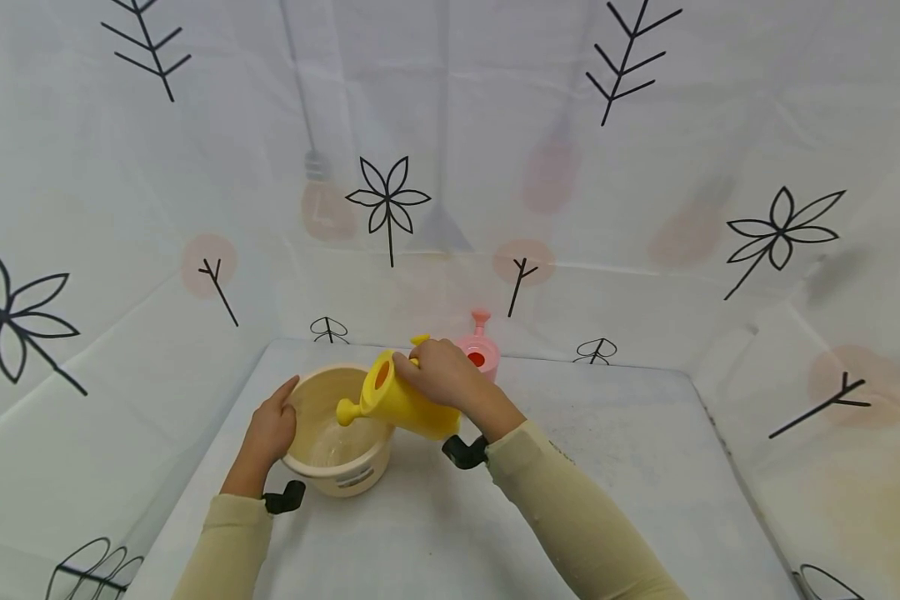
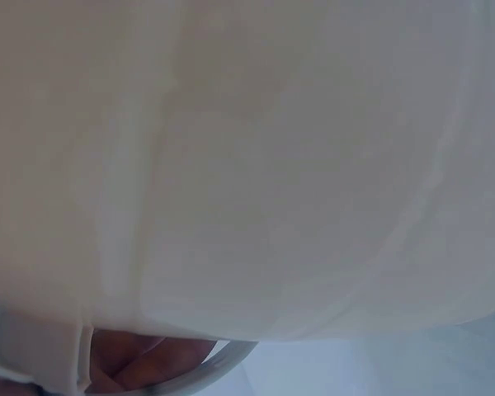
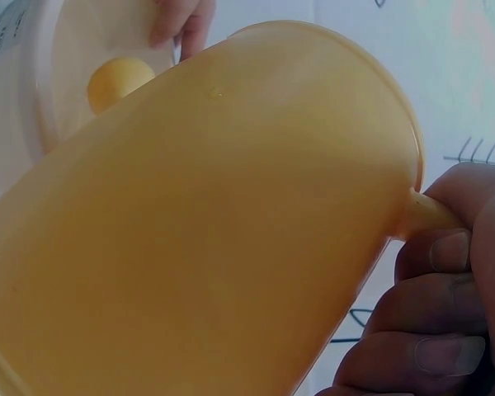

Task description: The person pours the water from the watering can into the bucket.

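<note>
Your right hand (image 1: 446, 372) is curled round the handle (image 3: 433, 214) of the yellow watering can (image 1: 412, 408), whose tilted body hangs just below and to the left of that hand, its spout (image 1: 348, 412) farther left, over the inside of the cream basin (image 1: 330, 472). Your left hand (image 1: 272, 429) pinches the basin's near edge beside it, thumb and fingers at the rim. The can looks like thin, smooth plastic, so expect it to be light and fairly stiff, likely slippery if wet, and unlikely to break; you cannot tell how much it holds, and any liquid would shift its weight toward the spout. The handle beneath your right fingers seems the surest hold, since the broad, glossy body offers little to grip. The basin's rim, under your left hand, probably flexes slightly, so hold it firmly without squeezing hard.
</note>
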The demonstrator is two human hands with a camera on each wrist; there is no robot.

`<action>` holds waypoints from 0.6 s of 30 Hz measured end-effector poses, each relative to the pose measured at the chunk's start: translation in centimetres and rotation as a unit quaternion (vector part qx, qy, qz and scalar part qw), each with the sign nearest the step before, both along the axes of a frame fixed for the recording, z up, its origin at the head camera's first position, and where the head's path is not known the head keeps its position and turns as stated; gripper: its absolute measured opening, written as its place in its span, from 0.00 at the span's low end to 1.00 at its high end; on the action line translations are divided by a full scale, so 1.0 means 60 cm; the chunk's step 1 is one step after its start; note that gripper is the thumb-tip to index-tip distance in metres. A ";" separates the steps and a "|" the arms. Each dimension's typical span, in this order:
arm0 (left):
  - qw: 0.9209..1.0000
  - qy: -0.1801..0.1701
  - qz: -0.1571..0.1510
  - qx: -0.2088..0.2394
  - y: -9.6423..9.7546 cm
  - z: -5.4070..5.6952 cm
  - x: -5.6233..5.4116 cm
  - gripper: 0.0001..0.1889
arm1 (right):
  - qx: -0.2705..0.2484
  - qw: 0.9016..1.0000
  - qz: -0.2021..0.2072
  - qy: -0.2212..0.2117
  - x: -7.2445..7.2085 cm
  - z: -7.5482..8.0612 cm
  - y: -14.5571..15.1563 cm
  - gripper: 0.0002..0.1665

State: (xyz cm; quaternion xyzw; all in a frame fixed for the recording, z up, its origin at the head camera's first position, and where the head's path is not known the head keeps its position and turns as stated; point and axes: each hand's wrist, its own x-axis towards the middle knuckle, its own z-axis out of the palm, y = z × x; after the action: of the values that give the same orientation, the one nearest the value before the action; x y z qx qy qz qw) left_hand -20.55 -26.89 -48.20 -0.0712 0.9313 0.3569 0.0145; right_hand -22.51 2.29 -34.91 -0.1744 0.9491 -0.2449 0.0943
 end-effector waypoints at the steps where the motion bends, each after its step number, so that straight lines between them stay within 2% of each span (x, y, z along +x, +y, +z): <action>1: 1.000 0.000 0.000 0.000 0.000 0.000 0.000 0.31 | -0.001 1.000 -0.001 -0.001 0.000 0.000 0.000 0.28; 18: 1.000 0.006 -0.002 0.000 -0.001 -0.003 -0.001 0.31 | 0.004 1.000 -0.006 -0.010 0.000 0.000 -0.003 0.27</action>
State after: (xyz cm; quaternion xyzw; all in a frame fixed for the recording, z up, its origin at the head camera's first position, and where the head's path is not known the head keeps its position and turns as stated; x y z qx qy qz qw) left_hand -20.63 -26.96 -48.36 -0.0676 0.9314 0.3577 0.0093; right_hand -22.50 2.12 -34.88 -0.1663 0.9500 -0.2434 0.1031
